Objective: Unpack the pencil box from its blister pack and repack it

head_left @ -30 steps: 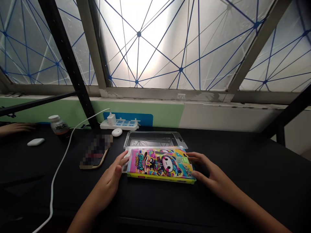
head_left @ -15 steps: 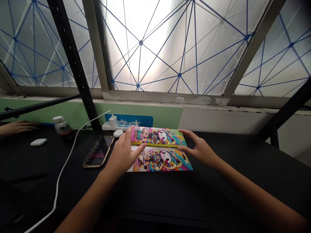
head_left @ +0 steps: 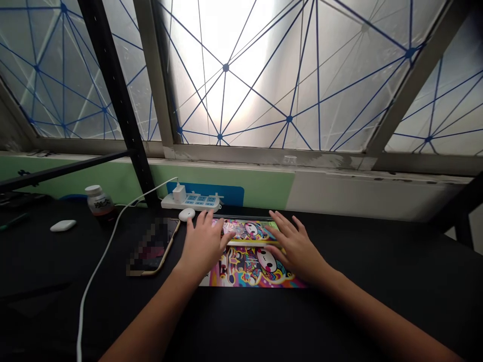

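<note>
A colourful cartoon-printed phone case [head_left: 247,230] lies in a clear plastic package tray on the black table [head_left: 358,281]. A matching printed card [head_left: 249,269] lies flat just in front of it. My left hand [head_left: 204,244] rests flat on the case's left end, fingers spread. On the case's right end and over the card, my right hand [head_left: 292,246] presses flat, fingers stretched out. Neither hand grips anything.
A phone [head_left: 153,246] lies left of my left hand. A white cable [head_left: 101,261] runs from a power strip [head_left: 190,201] at the wall down the table. A small white earbud case [head_left: 186,214], a bottle [head_left: 98,203] and a white mouse [head_left: 63,225] stand further left.
I lifted the case off the card, carried it back, and set it down in the clear tray. Both hands now lie flat on it. The other person's hand at far left is gone.
</note>
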`<state>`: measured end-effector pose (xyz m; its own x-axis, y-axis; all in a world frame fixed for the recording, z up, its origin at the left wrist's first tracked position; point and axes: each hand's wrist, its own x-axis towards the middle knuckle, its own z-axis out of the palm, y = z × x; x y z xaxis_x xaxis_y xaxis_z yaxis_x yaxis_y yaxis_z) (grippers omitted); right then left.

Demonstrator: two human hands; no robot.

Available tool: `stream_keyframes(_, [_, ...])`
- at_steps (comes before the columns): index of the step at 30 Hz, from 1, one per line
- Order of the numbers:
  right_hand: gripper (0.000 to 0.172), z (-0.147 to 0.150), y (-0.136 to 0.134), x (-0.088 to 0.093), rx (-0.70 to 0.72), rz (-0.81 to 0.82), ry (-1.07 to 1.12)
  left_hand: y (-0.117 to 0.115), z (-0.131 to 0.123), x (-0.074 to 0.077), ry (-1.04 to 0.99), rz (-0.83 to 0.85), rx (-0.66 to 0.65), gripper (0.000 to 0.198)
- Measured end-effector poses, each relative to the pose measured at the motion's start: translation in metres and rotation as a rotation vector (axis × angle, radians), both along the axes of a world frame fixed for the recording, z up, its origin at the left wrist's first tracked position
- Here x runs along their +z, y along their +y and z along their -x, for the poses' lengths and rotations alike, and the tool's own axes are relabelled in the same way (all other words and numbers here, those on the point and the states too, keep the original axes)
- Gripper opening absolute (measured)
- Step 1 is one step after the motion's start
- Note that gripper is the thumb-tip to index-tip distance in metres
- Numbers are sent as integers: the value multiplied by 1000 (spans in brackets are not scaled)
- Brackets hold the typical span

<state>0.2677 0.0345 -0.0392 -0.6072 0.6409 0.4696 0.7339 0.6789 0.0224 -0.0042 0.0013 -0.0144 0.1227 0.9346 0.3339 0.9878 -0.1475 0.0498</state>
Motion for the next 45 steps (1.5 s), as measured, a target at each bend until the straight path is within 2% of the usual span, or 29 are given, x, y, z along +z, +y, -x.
stream_keyframes(3, [41,20,-25,7,203,35,-53,14,-19,9,-74,125,-87,68])
stream_keyframes(6, [52,34,-45,8,360,308,-113,29,-31,8,-113,293,-150,78])
stream_keyframes(9, [68,37,-54,12,388,604,-137,40,-29,0,-108,358,-189,82])
stream_keyframes(11, [69,34,-57,18,385,710,-126,43,-21,-5,-100,369,-199,83])
stream_keyframes(14, [52,20,-58,25,344,751,-103,45,-6,-10,-92,360,-190,83])
stream_keyframes(16, [39,7,-54,23,278,727,-72,46,2,-11,-88,334,-179,81])
stream_keyframes(18, [38,-8,-45,16,175,662,-34,47,6,-13,-84,305,-169,79])
stream_keyframes(22, [49,-30,-22,2,-37,530,17,48,9,-17,-73,295,-147,76])
stream_keyframes(24, [48,-32,-14,-1,-73,510,26,48,11,-18,-69,293,-149,75])
stream_keyframes(26, [39,-30,-12,-2,-92,488,27,47,13,-18,-74,291,-155,74])
stream_keyframes(30, [29,-26,-18,-5,-148,444,37,44,16,-19,-88,292,-159,76])
stream_keyframes(33, [29,-27,-26,-3,-165,473,71,43,17,-19,-95,290,-153,76])
stream_keyframes(37, [32,-33,-29,10,-213,552,166,41,16,-17,-94,308,-151,74])
stream_keyframes(40, [35,-51,-14,19,-236,600,225,39,17,-14,-85,333,-188,73])
stream_keyframes(45, [50,-106,27,19,-364,771,125,34,16,-12,-88,348,-261,72])
